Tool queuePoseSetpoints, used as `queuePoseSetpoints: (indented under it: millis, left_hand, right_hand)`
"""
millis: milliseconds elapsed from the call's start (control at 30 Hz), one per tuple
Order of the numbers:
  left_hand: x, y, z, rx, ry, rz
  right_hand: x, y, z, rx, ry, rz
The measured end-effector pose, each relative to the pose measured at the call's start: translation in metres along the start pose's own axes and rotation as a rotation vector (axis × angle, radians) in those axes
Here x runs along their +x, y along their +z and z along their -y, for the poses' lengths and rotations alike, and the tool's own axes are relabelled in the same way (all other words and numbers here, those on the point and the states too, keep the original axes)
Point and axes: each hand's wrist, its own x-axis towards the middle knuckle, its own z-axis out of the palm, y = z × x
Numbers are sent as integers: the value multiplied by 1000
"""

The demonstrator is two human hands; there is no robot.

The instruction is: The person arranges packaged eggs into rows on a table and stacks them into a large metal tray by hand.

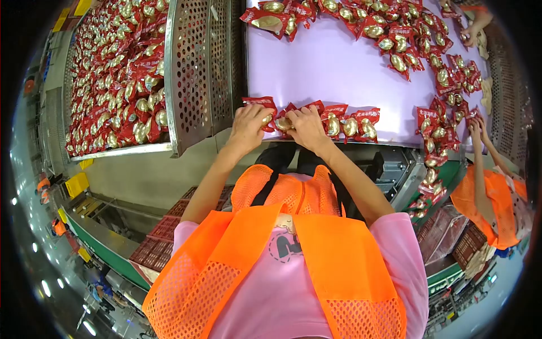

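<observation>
My left hand [248,129] is closed around a red and gold egg packet [263,102] at the near left corner of the pale lilac belt [322,68]. Beside it, my right hand [309,130] has its fingers bent down onto another egg packet [283,124], partly covered by the fingers. To the right of my hands, several more egg packets [368,131] lie in a row along the belt's near edge. They are red pouches with a shiny gold, egg-shaped bulge.
A perforated metal wall [192,73] separates the belt from a large bin of packets [118,85] on the left. More packets [398,42] spread over the far and right belt. On the right, a co-worker in an orange vest [485,198] reaches in. Red crates [161,237] stand below.
</observation>
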Motion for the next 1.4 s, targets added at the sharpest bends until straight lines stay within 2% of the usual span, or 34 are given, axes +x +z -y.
queuePoseSetpoints:
  millis: [67, 133, 167, 233, 267, 400, 433, 467, 533, 667, 800, 933, 1033, 1133, 1233, 1333, 1367, 1400]
  left_hand:
    - [5, 12, 4, 43, 121, 16]
    - [12, 28, 9, 51, 250, 27]
    - [16, 29, 6, 107, 232, 159]
    - [24, 25, -8, 168, 258, 221]
    - [27, 26, -13, 201, 270, 253]
    - [42, 55, 0, 262, 325, 260]
    - [46, 50, -3, 256, 348, 279]
    - [48, 45, -7, 247, 324, 331]
    - [48, 37, -9, 237, 269, 443]
    - [28, 45, 5, 638, 453, 229]
    - [36, 65, -7, 430, 321, 348]
    - [40, 84, -24, 465, 214, 344]
    - [33, 71, -32, 267, 98, 336]
    - [26, 59, -30, 262, 157, 324]
    - [26, 50, -22, 201, 214, 222]
    - [39, 60, -28, 216, 273, 390]
    - [41, 68, -31, 252, 314, 319]
    - [42, 71, -32, 224, 278, 351]
  right_hand:
    - [-10, -10, -3, -14, -81, -65]
    - [-30, -43, -8, 90, -82, -258]
    - [-44, -60, -15, 140, -83, -349]
    - [-75, -86, -49, 75, 8, -393]
    - [-92, -88, -72, 18, 71, -361]
    - [-119, -84, -116, -67, -9, -84]
    - [-117, -75, -121, 36, -36, -55]
    - [-113, -71, -119, -68, -38, -33]
    - [-108, -61, -125, -48, -1, -50]
    - [-111, -55, -123, -96, 0, -44]
    - [-108, -47, -124, -75, -23, -79]
    - [-115, -49, -140, -55, -55, -91]
    - [-119, -56, -137, -29, -51, -92]
    - [-121, -55, -135, -52, -99, -154]
    - [-122, -55, -138, -84, -172, -174]
    - [-113, -57, -142, -83, -177, -88]
    - [-108, -55, -142, -79, -168, -47]
    - [-106, -52, -143, -104, -166, -33]
